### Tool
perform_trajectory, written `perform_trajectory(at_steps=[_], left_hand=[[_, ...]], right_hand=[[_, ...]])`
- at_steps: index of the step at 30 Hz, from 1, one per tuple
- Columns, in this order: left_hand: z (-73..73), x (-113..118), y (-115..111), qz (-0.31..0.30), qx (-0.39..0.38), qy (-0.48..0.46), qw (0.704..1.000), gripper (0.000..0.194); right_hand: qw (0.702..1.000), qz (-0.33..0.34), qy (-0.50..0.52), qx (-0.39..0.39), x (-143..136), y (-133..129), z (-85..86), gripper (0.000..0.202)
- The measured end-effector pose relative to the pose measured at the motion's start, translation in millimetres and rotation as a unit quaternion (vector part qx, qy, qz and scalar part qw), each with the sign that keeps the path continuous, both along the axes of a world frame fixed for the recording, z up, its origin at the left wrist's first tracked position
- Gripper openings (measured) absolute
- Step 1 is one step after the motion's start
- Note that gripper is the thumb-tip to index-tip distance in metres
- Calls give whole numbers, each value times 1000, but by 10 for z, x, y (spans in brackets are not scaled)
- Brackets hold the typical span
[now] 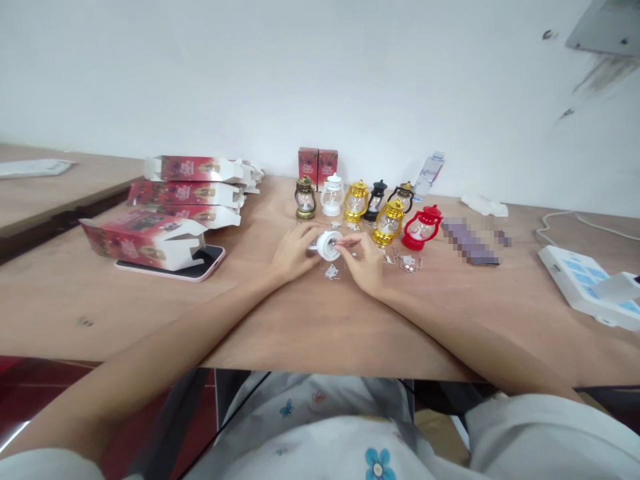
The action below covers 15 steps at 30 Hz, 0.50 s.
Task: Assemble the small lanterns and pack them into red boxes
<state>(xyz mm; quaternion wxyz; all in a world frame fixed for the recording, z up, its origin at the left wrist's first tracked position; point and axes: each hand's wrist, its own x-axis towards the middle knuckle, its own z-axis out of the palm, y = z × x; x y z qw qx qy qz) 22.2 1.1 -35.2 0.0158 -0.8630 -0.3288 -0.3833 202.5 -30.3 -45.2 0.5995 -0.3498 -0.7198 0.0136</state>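
My left hand [295, 252] is closed around a small white lantern [329, 247], tipped so that its round base faces me. At that base, my right hand [364, 260] pinches with thumb and forefinger; whatever lies between the fingertips is too small to make out. Just below the lantern, a few small metal pieces [331, 272] lie on the table. More loose metal bits [409, 263] are scattered to the right of my right hand. Behind my hands stand several small lanterns, among them a white one [332, 195], a gold one [388, 223] and a red one [423, 227].
Red printed cartons [145, 240] with open flaps lie at the left, one on a dark phone [210, 261]. Two small red boxes [318, 167] stand against the wall near a clear bottle [429, 175]. A white power strip [583, 280] sits at the right.
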Motion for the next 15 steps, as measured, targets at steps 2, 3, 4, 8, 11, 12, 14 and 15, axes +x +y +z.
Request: perform_trajectory(at_steps=[2,3,4,8,11,12,14,15], left_hand=[[7,8,-3,-8,-7,-5,1000,35],[11,13,-7,-8,-12,-6,1000,34],[15,17,-13,-7,-17,-7,1000,34],[19,26,-30,-4,-30,-14,999,34],[8,19,-15,24,-49,-42,998,35],[5,14,-5,42,-53,-57,996,36],[2,2,15,80,-55,-92,991,37],[2,-3,23,93,-54,-107,988,38]], right_hand=[[1000,-4,2,-13,0,1,-4,5],[1000,-7,0,-15,0,1,-5,5],[1000,-9,-2,-16,0,-1,-4,6],[1000,-8,-4,7,-3,-15,11,5],[999,0,19,29,3,-15,22,2],[999,2,18,30,9,-10,23,3],[1000,14,-15,13,27,9,21,7],[999,26,-43,-5,38,21,18,9]])
